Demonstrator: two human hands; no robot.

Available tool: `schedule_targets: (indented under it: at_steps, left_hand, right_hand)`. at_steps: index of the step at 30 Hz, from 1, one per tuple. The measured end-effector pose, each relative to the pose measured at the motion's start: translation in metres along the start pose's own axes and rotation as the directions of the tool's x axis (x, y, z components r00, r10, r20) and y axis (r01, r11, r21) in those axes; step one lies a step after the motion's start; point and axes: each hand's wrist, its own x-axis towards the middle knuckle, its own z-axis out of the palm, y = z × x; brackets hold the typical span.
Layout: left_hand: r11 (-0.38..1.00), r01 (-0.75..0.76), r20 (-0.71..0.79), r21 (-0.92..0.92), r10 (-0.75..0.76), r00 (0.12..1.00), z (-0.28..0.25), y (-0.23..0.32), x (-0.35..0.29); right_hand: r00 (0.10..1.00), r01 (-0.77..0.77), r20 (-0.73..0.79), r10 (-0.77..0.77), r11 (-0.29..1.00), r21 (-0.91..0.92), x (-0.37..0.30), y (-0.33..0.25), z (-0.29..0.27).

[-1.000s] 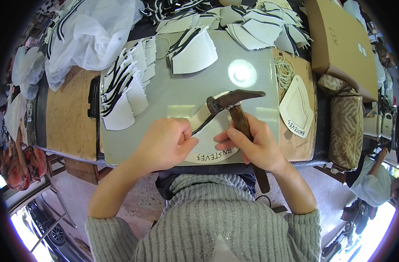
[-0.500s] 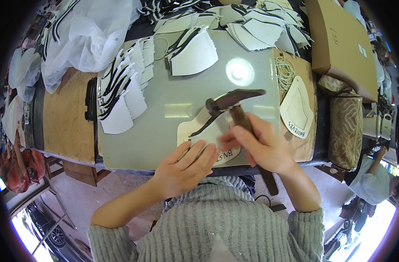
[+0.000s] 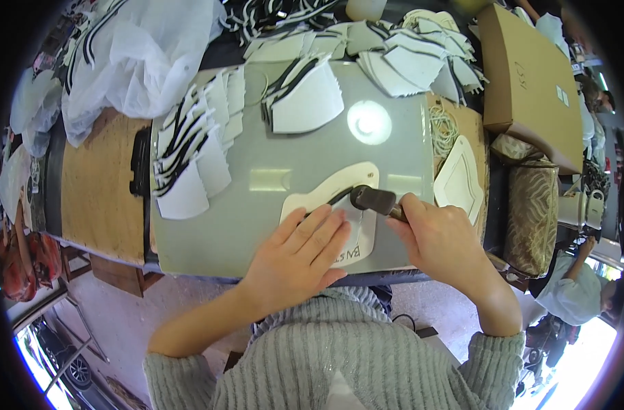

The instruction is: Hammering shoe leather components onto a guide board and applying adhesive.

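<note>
My right hand [image 3: 438, 239] grips the handle of a hammer [image 3: 375, 200]. The hammer's dark head is down at the black edge of a white cut piece [image 3: 353, 220]; whether it touches cannot be told. That piece lies on a cream template board [image 3: 361, 175] with hand lettering near its lower edge. My left hand [image 3: 291, 253] rests flat over the left part of the piece and board, fingers stretched out and hiding what is beneath. All this is near the front edge of a grey work surface [image 3: 223, 239].
Fanned white pieces with black edging lie in stacks at left [image 3: 213, 171], centre [image 3: 308, 102] and back [image 3: 404, 68]. A second template [image 3: 459, 181] and coiled cord [image 3: 444, 130] are at right, near a cardboard box [image 3: 530, 82] and patterned bag [image 3: 532, 215]. Plastic sheeting [image 3: 141, 61] covers the back left.
The hammer has turned, its head coming down to the piece's edge; my right hand has moved right and now wraps the handle farther from the left fingers. My left hand lies flatter, slightly farther forward.
</note>
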Motion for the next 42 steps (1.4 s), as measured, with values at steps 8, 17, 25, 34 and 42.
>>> schedule_targets:
  at_steps: [8, 17, 25, 34, 42]
  left_hand:
    - [0.936, 0.189, -0.129, -0.297, -0.235, 0.963, 0.006, -0.007, 0.005]
    - [0.854, 0.495, -0.170, -0.162, -0.518, 0.838, -0.001, -0.002, 0.027]
    - [0.867, 0.491, -0.069, -0.083, -0.497, 0.865, -0.007, 0.002, 0.036]
    - [0.854, 0.504, -0.041, -0.131, -0.512, 0.858, 0.004, 0.000, 0.047]
    - [0.901, 0.374, -0.124, -0.219, -0.406, 0.905, 0.008, -0.010, 0.045]
  right_hand:
    - [1.000, 0.016, 0.007, -0.017, 0.998, 0.054, -0.002, 0.009, -0.001]
    - [0.999, -0.007, 0.034, 0.006, 0.999, 0.034, 0.002, 0.013, 0.001]
    - [1.000, -0.018, -0.002, 0.018, 0.997, 0.081, -0.001, 0.009, 0.005]
    - [1.000, -0.020, 0.016, 0.020, 0.999, 0.039, 0.000, 0.011, -0.003]
    - [0.997, 0.013, 0.081, -0.013, 1.000, -0.009, 0.000, 0.010, -0.013]
